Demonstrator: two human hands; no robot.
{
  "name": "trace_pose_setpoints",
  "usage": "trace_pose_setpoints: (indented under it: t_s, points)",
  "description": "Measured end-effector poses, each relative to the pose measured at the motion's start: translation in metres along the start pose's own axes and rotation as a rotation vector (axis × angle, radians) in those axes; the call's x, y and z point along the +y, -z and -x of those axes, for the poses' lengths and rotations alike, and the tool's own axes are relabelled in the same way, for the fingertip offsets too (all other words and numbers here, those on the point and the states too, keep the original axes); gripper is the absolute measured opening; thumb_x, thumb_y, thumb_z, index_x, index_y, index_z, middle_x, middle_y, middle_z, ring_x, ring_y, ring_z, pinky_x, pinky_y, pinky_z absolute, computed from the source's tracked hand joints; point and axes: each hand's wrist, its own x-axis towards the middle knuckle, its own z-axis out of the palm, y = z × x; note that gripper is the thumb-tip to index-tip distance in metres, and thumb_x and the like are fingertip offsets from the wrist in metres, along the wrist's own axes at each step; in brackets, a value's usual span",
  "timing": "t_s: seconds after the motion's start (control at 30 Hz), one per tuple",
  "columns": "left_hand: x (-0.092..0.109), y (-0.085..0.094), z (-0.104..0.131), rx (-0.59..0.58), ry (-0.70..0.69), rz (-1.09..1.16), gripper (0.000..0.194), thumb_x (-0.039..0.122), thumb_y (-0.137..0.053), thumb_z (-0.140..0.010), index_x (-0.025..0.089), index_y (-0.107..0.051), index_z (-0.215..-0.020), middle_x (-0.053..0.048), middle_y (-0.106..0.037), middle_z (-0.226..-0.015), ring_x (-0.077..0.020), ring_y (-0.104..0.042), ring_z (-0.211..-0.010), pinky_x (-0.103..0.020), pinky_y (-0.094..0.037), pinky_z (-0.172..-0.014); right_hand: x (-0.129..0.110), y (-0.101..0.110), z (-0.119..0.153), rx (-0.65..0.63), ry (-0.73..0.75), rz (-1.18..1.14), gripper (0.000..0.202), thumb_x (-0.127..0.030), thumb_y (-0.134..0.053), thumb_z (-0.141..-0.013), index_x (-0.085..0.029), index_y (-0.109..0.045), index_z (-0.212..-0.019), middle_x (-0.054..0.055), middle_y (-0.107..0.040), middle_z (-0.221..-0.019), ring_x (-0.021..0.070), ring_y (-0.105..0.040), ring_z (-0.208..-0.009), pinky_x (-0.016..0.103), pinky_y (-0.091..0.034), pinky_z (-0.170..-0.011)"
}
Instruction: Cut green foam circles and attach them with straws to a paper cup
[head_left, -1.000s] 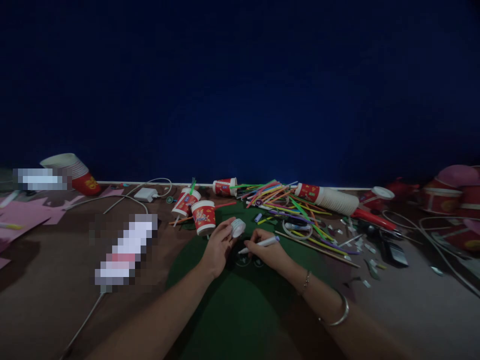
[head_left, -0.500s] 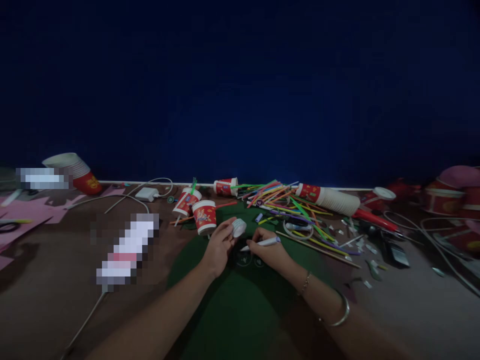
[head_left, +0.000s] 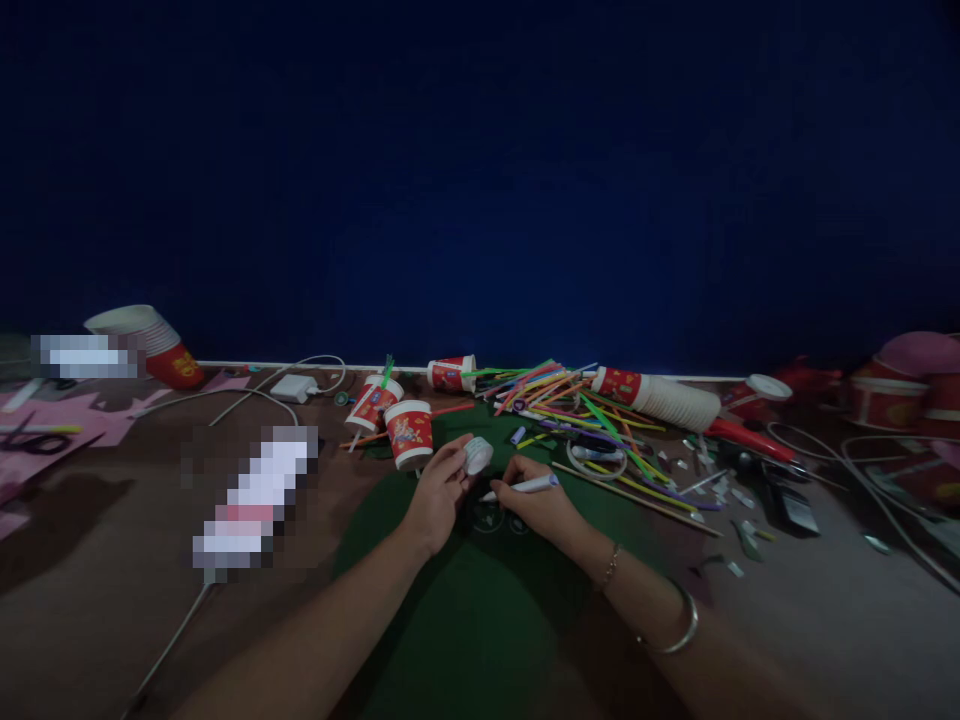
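Over a dark green round mat point(head_left: 480, 620), my left hand point(head_left: 435, 500) pinches a small round white piece point(head_left: 478, 457) by its left side; I cannot make out its exact kind. My right hand point(head_left: 546, 508) grips a white marker point(head_left: 536, 484) with a purple end, its tip pointing left, apart from the white piece. Under the hands lie two small clear discs, a larger disc point(head_left: 488, 518) and a smaller disc point(head_left: 517, 523). A purple marker cap point(head_left: 518, 435) rests just beyond my right hand. A red paper cup point(head_left: 409, 436) stands beyond my left hand.
Colourful straws point(head_left: 551, 385) spread behind the hands, with stacked paper cups point(head_left: 675, 402) to their right. Clear scraps point(head_left: 742, 497) and cables lie on the right. At left are a blurred-out object point(head_left: 262, 500), a white charger point(head_left: 294, 388) and pink paper point(head_left: 112, 425) with scissors point(head_left: 45, 442).
At the far left, the scissors and the yellow item on the pink paper have shifted right. Both my hands stay nearly still, with the same holds.
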Motion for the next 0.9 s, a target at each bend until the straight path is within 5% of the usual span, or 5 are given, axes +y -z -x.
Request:
trace_pose_setpoints:
  t_s: [0.3,0.9]
  points:
    - [0.000,0.000,0.001,-0.011,0.005,-0.032,0.026,0.022,-0.065,-0.067,0.016,-0.065,-0.092,-0.004,-0.069,-0.081,-0.0158,-0.063,-0.078,-0.026,-0.046,-0.075,0.006,0.000,-0.003,0.016,0.013,-0.038,0.018,-0.030,-0.059,-0.070,-0.020,-0.048,-0.060,-0.003,-0.056,-0.049,0.0112,-0.049,-0.047,0.020,-0.034,-0.044]
    - [0.000,-0.001,0.001,-0.002,-0.003,-0.002,0.023,0.020,-0.065,-0.068,0.016,-0.066,-0.090,-0.005,-0.070,-0.086,-0.0187,-0.063,-0.089,-0.029,-0.045,-0.084,0.002,-0.001,-0.002,0.008,0.005,-0.067,0.020,-0.033,-0.060,-0.070,-0.019,-0.048,-0.061,-0.003,-0.059,-0.051,0.0115,-0.051,-0.049,0.020,-0.036,-0.045]
